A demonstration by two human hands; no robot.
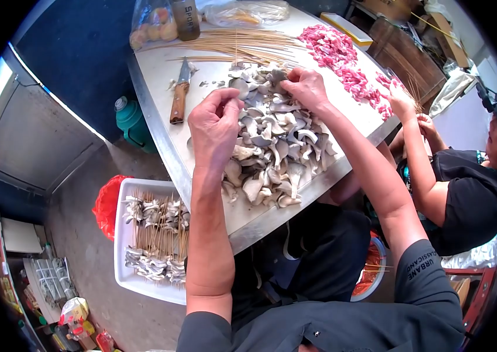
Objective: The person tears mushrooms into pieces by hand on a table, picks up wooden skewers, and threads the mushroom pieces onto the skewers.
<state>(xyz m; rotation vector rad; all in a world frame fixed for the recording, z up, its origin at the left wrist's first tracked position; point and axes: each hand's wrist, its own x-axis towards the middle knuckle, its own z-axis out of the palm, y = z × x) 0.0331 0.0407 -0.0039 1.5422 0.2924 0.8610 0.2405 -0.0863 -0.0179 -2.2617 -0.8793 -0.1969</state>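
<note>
Grey-white oyster mushrooms [277, 146] lie in a large heap on the metal-edged table [236, 220]. My left hand [218, 120] is closed at the heap's left side, its thumb and fingers pinched together near a grey cap. What it grips is hidden; a faint thin stick stands upright just beyond it. At the far side of the heap, my right hand [307, 88] pinches the edge of a grey oyster mushroom [274, 77]. A knife [180, 97] with a wooden handle rests left of the heap. Long bamboo skewers [231, 42] lie spread behind it.
Raw pink meat pieces [336, 56] are piled at the table's right, where a co-worker's hand [401, 100] reaches in. A white tray [120, 246] of mushroom skewers stands lower left. A teal jug [133, 122] is beside the table; a bucket [382, 267] sits by my legs.
</note>
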